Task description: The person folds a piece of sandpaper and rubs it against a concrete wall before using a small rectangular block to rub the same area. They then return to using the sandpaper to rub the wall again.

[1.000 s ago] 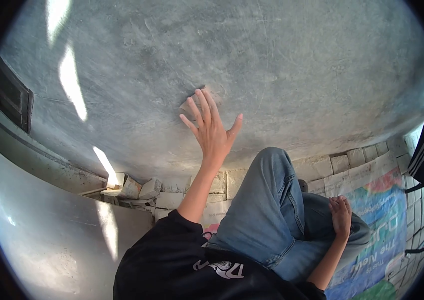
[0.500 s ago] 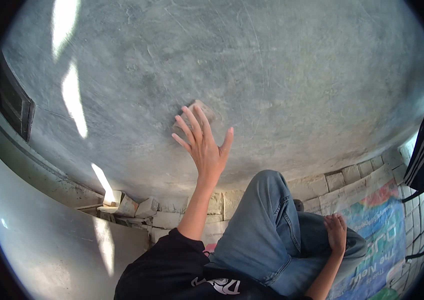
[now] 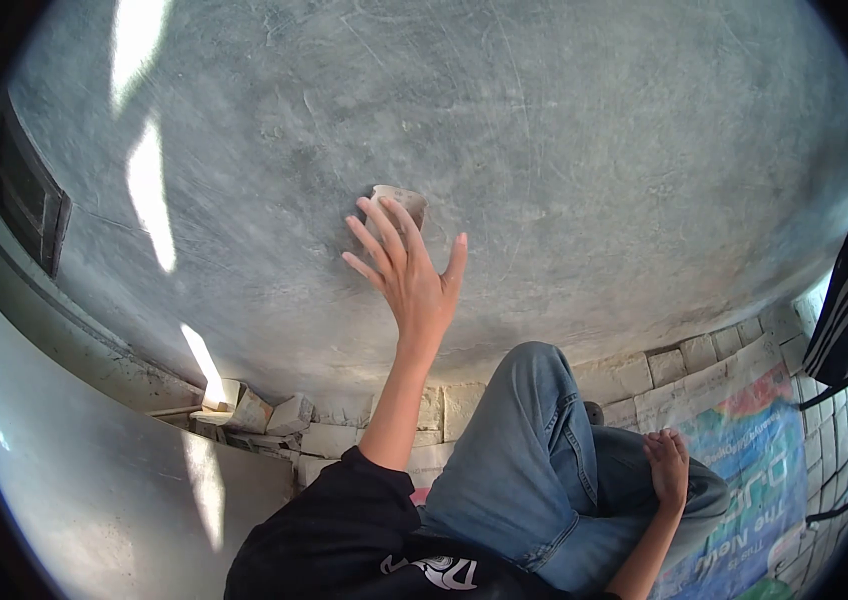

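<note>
My left hand (image 3: 411, 268) lies with its fingers spread against a grey plastered wall (image 3: 584, 180). Under the fingers, pressed to that wall, is a small worn piece of brownish sandpaper (image 3: 404, 193). Its top edge stands slightly off the surface, and my fingers hide its lower part. My right hand (image 3: 668, 472) rests on my bent leg in blue jeans (image 3: 514, 450), with fingers loosely bent and nothing visible in them.
A smooth grey panel (image 3: 74, 420) curves along the left, with broken blocks (image 3: 269, 412) beside it. A printed banner (image 3: 744, 475) covers part of the brick floor (image 3: 829, 450). At far right hangs dark striped cloth (image 3: 844, 310). Sunlight patches streak the wall.
My left hand has slid slightly up the wall with the sandpaper, which now shows more of its upper edge and looks turned. My right hand stays on my leg.
</note>
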The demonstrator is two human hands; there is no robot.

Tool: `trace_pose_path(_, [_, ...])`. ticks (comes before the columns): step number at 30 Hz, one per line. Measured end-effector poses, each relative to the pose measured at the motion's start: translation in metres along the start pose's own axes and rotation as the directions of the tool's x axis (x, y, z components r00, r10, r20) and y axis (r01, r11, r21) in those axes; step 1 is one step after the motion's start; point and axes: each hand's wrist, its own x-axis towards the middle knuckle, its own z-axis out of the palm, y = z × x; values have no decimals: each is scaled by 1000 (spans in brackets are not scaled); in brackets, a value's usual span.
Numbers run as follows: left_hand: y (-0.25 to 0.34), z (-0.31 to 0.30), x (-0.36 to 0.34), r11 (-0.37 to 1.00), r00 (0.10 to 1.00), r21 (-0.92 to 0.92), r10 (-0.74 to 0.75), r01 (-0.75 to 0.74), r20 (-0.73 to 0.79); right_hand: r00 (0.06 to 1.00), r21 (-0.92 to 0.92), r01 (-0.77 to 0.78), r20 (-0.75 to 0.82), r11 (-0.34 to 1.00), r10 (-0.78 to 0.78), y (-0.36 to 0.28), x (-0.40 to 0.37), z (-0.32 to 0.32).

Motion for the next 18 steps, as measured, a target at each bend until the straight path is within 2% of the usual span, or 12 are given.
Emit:
trace_pose_path(4, [-2, -3, -13, 999, 999, 26, 25, -26, 25, 1000, 17, 8, 26, 1000, -9, -1, 0, 1])
trace_pose_path(6, [-8, 0, -20, 984, 999, -175, -32, 38, 36, 1000, -4, -6, 7, 1000, 6, 1, 1, -2])
trace_pose_path(7, [-14, 4, -20, 983, 999, -180, -30, 37, 38, 1000, -4, -3, 2, 1000, 3, 1, 1, -3])
trace_pose_path(9, [-29, 12, -20, 989, 988, -130, 46, -65, -146, 1000, -6, 9, 29, 1000, -9, 3, 2, -4])
trace_pose_path(10, [-35, 15, -20, 988, 988, -137, 47, -67, -148, 1000, -6, 15, 25, 1000, -15, 3, 3, -4])
trace_pose_path(12, [-39, 19, -18, 977, 932, -81, 161, -197, -325, 1000, -11, 9, 27, 1000, -9, 3, 3, -3])
trace_pose_path(14, [-28, 22, -22, 971, 913, -109, 158, -213, -376, 1000, -22, 19, 15, 1000, -19, 3, 2, -1])
trace_pose_path(16, [-1, 31, -38, 863, 928, -421, 132, -281, -349, 1000, -45, 28, 10, 999, -28, 3, 3, 1])
trace_pose_path(18, [48, 23, -60, 722, 960, -634, 178, -276, -215, 998, -50, 5, 56, 999, -2, 6, 7, 0])
